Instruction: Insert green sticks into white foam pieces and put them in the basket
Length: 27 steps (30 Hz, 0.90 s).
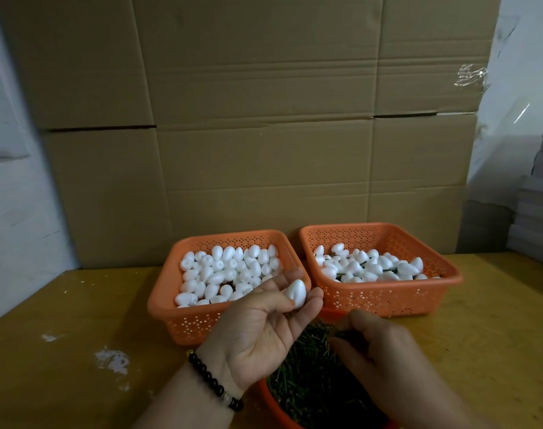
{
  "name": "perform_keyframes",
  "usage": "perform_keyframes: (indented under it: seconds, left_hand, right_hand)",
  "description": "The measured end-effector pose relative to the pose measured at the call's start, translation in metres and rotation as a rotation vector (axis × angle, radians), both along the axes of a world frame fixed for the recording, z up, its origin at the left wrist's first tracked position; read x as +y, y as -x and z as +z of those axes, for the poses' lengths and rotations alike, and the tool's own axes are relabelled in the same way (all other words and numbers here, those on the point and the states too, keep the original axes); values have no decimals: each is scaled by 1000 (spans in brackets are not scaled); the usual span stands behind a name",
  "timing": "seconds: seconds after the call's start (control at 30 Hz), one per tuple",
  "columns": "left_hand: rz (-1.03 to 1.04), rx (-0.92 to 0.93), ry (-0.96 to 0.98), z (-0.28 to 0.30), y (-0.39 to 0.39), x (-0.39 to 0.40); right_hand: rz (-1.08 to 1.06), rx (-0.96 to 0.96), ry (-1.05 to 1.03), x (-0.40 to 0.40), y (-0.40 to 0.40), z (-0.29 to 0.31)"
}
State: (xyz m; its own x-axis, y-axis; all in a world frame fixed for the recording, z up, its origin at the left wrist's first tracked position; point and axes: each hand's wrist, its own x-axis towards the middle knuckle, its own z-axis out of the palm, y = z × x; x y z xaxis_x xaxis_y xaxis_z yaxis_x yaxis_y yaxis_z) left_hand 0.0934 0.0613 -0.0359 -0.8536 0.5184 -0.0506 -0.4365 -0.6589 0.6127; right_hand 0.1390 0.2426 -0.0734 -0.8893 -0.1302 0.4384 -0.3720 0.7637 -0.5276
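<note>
My left hand (pixel 264 329) is palm up in front of the left orange basket (pixel 183 320) and pinches a white egg-shaped foam piece (pixel 296 292) between thumb and fingers. That basket holds several plain foam pieces (pixel 227 274). The right orange basket (pixel 387 298) holds foam pieces with green sticks in them (pixel 372 264). Near me, an orange tray (pixel 273 400) is heaped with loose green sticks (pixel 304 366). My right hand (pixel 384 354) lies over that heap, knuckles up, fingertips curled down among the sticks; whether it pinches one is hidden.
The yellow wooden table (pixel 78 351) has white paint smears at the left. Flattened cardboard sheets (pixel 264 134) stand against the wall behind the baskets. Stacked grey boxes (pixel 539 205) rise at the right edge.
</note>
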Motion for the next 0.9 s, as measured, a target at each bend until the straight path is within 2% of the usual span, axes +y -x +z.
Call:
perform_keyframes:
  seconds: [0.23,0.47,0.6,0.9]
  left_hand:
    - [-14,-49,-53,0,0,1]
    - [9,73,220,-7,3,0]
    - [31,111,287,-9,4,0]
    - [33,-56,110,-8,3,2]
  right_hand:
    - [22,0,21,0,0,2]
    - [64,-2,109,-1,0,3]
    - [97,-57,211,0,1,1]
    - [131,-186,455,0,5,0]
